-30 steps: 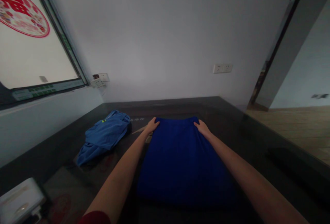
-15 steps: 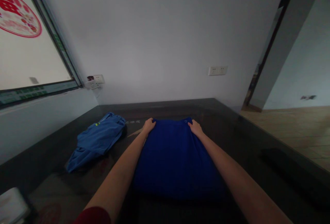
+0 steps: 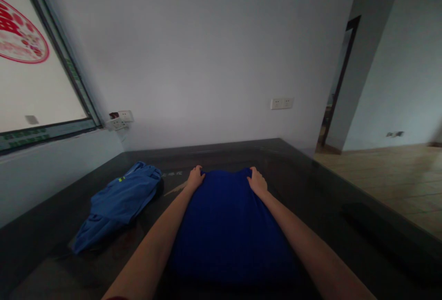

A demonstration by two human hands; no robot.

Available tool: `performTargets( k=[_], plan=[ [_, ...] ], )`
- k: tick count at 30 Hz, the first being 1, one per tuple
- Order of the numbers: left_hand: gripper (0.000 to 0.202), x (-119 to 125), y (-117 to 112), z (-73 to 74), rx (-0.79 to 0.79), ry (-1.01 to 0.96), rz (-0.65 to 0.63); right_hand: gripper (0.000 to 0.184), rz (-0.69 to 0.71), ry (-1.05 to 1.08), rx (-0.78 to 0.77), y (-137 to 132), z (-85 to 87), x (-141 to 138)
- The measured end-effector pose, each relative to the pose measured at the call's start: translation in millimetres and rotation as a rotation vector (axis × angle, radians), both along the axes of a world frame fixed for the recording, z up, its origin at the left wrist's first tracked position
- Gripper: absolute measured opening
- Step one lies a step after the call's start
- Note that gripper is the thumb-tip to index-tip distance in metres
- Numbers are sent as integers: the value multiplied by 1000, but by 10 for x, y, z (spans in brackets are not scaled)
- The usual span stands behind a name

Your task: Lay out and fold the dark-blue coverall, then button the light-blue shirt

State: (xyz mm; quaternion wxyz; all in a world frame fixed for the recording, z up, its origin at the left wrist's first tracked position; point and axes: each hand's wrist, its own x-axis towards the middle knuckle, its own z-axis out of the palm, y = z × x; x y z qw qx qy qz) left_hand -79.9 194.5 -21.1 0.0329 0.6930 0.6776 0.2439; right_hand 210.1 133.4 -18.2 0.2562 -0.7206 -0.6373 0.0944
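Observation:
A plain deep-blue garment (image 3: pixel 228 226), whose exact kind I cannot make out, stretches from its far edge back toward me and widens at the near end. My left hand (image 3: pixel 195 178) pinches its far left corner. At the far right corner, my right hand (image 3: pixel 257 180) grips the cloth between thumb and fingers. The far edge sags slightly between both hands. To the left lies a bundled lighter-blue garment (image 3: pixel 120 194) with a small yellow-green mark, apart from my left hand. The near end of the held cloth fades into shadow.
Everything lies on a dark, glossy table (image 3: pixel 293 166) set against a pale wall (image 3: pixel 207 60). A flat black object (image 3: pixel 383 235) rests near its right edge. Wall sockets (image 3: pixel 282 103) are above the table, and a window (image 3: pixel 41 79) is at left.
The view has shifted, so the table sits lower in the picture. Both hands still grip the far corners. The eyelet-like ring near the right corner no longer shows, and the far edge sags more.

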Motion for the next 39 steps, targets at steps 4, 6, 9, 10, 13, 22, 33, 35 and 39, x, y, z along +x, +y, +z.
performTargets(
  k=[4,6,9,10,13,22,33,35,39],
  plan=[
    [40,32,-146,202,94,64,-2,51,8,-119,121,-104,45,59],
    [37,19,-203,323,83,98,-49,50,-7,-174,187,-133,114,88],
    [31,11,-319,408,-8,163,-176,46,36,-213,268,-206,228,40],
    [33,21,-374,396,-42,181,-212,46,77,-224,277,-247,250,-3],
    [51,96,-584,249,-142,219,-286,47,220,-266,199,-413,213,-151],
    [63,260,-880,-103,-207,309,-258,57,332,-290,-106,-566,-134,-151],
    [59,360,-578,-129,-150,246,-139,57,435,-287,-100,-7,-106,-71],
    [54,361,-556,-83,-102,187,-126,57,439,-282,-94,36,-94,-57],
    [42,277,-698,167,14,94,-142,60,460,-255,-41,-69,45,-19]
  ],
)
